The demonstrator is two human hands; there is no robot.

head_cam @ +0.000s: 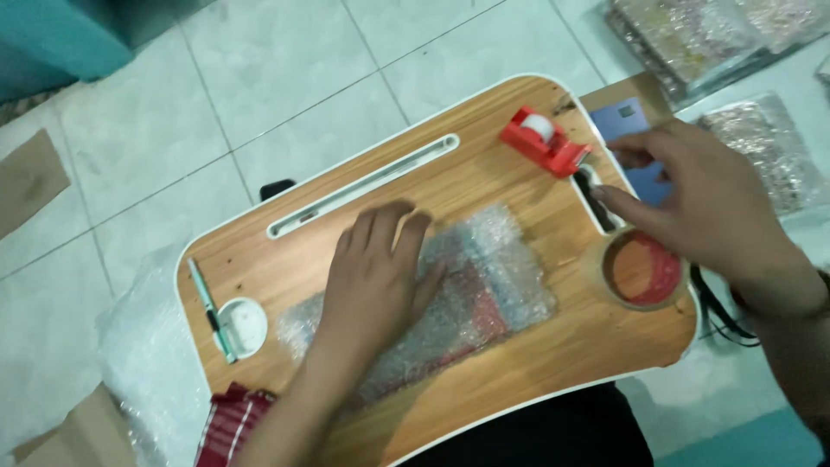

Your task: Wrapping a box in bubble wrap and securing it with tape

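Head: red tape dispenser [543, 139] beside right hand [705, 207].

Even, bright indoor light; soft image.
Soft shadows under both hands on the lap desk [519, 346]; mild sheen on floor tiles [259, 78]; right hand [718, 207] slightly motion-blurred (compression smears fine detail).

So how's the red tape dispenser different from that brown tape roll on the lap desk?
The red tape dispenser is a blocky plastic holder carrying a small pale roll; the brown tape roll is a bare, wide ring lying flat. The dispenser sits near the far edge of the lap desk; the brown roll lies nearer, in the round recess. The right hand reaches between them, while the left hand presses a bubble-wrapped packet. Both tapes rest untouched on the desk's right side.
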